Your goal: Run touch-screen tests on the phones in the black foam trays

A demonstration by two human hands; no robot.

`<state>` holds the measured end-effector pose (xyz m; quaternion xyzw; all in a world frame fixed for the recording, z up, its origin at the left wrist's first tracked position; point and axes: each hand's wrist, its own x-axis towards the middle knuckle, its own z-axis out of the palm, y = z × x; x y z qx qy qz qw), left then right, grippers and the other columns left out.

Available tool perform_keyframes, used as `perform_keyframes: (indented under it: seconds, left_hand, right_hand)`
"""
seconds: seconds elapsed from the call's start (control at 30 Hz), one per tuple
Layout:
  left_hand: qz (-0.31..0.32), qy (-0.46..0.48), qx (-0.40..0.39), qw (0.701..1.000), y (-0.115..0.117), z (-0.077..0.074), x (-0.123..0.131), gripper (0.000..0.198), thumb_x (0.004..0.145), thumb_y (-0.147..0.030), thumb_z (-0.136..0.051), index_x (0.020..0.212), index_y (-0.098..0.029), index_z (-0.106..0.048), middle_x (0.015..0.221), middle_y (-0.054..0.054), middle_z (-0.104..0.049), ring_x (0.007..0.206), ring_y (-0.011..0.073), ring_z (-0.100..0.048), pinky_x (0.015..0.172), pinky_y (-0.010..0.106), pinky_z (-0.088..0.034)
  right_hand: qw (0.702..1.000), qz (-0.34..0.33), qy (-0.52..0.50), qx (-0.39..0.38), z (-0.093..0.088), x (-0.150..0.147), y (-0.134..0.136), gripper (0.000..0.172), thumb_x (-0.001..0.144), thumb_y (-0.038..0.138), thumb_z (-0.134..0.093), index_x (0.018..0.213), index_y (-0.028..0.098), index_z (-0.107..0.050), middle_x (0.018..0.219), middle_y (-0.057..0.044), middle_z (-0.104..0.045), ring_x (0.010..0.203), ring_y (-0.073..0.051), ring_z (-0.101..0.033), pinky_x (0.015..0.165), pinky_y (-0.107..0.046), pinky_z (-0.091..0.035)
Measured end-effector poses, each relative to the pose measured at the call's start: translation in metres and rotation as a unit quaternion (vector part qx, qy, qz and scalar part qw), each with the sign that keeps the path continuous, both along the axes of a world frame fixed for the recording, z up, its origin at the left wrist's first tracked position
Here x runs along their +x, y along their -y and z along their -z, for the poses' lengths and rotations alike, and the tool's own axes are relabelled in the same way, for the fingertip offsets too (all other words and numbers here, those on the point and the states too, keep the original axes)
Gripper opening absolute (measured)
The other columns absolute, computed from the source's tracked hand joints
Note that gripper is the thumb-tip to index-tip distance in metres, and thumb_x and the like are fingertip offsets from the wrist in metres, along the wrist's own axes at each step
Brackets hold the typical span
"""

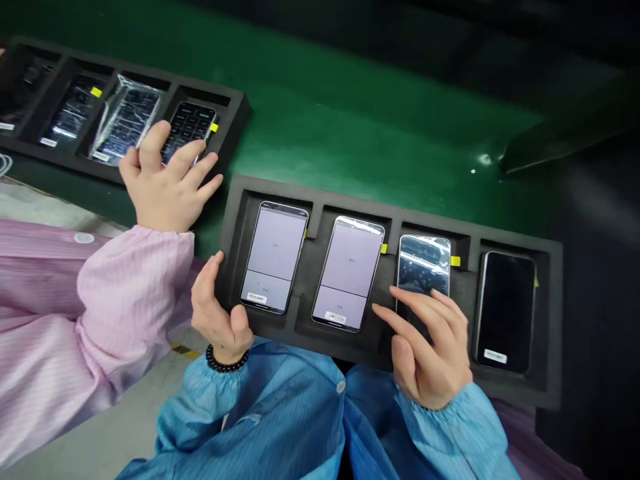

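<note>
A black foam tray point(310, 200) lies in front of me with a smartphone in each of its compartments. My left hand point(220, 313) grips its near left corner, thumb at the front edge and fingers along the side. The leftmost phone point(275, 247) and the second phone point(347, 260) have lit pale lilac screens split by a dark line. My right hand point(433, 340) is over the third phone point(424, 260), fingers spread and pointing left, covering its lower part. That screen is dark with reflections. The rightmost phone point(506, 307) has a black screen and a white label.
To the left, a co-worker's hand point(173, 180) in a pink sleeve reaches over another black foam tray point(235, 113) of phones, some in clear wrap. Both trays are on a green work surface point(310, 133). Yellow tabs stick out beside several phones.
</note>
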<state>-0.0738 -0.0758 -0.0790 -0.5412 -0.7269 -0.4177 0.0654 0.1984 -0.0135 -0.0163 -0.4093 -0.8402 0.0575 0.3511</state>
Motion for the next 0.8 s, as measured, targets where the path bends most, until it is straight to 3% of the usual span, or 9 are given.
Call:
perform_keyframes:
  seconds: [0.1,0.23,0.43,0.63,0.8]
  left_hand:
    - [0.021,-0.035,-0.047,0.998,0.001,-0.007,-0.002,0.062,0.103,-0.052,-0.03,0.156,-0.022,-0.038,0.154,0.014,-0.049,0.145,0.0307,-0.045,0.12,0.052,-0.037]
    - [0.055,-0.075,-0.161,0.982,0.001,-0.027,-0.004,0.071,0.102,-0.064,-0.017,0.16,-0.026,-0.034,0.167,0.011,-0.029,0.155,0.0344,-0.026,0.125,0.057,-0.023]
    - [0.114,-0.062,-0.269,0.954,-0.015,-0.052,-0.006,0.071,0.1,-0.067,-0.016,0.159,-0.033,-0.033,0.172,0.006,-0.014,0.159,0.0382,-0.008,0.125,0.068,0.001]
    - [0.166,-0.103,-0.262,0.945,-0.033,-0.05,-0.01,0.059,0.103,-0.06,-0.027,0.157,-0.039,-0.036,0.173,0.002,-0.009,0.158,0.0444,-0.007,0.119,0.081,0.001]
    - [0.132,-0.062,-0.223,0.964,-0.03,-0.05,-0.009,0.066,0.1,-0.067,-0.017,0.158,-0.038,-0.033,0.172,0.003,-0.015,0.157,0.043,-0.012,0.121,0.081,-0.005]
  right_hand:
    - [0.999,0.02,0.02,-0.021,0.001,-0.001,-0.002,0.033,0.103,0.022,-0.042,0.112,0.016,-0.073,0.121,-0.013,-0.07,0.111,-0.025,-0.064,0.11,-0.049,-0.043]
    - [0.992,0.032,0.095,-0.078,0.001,-0.006,-0.007,0.038,0.104,0.029,-0.041,0.129,0.016,-0.065,0.141,-0.017,-0.058,0.129,-0.03,-0.054,0.12,-0.055,-0.031]
    - [0.98,0.027,0.157,-0.121,-0.002,-0.022,-0.019,0.041,0.104,0.033,-0.044,0.141,0.02,-0.057,0.155,-0.017,-0.046,0.139,-0.03,-0.046,0.125,-0.059,-0.018]
    - [0.969,0.023,0.195,-0.147,0.001,-0.031,-0.024,0.042,0.103,0.036,-0.047,0.142,0.022,-0.054,0.157,-0.017,-0.045,0.138,-0.031,-0.048,0.123,-0.065,-0.022]
    - [0.98,0.039,0.123,-0.149,-0.001,-0.026,-0.022,0.043,0.102,0.032,-0.046,0.142,0.019,-0.053,0.153,-0.016,-0.051,0.136,-0.031,-0.05,0.125,-0.059,-0.022]
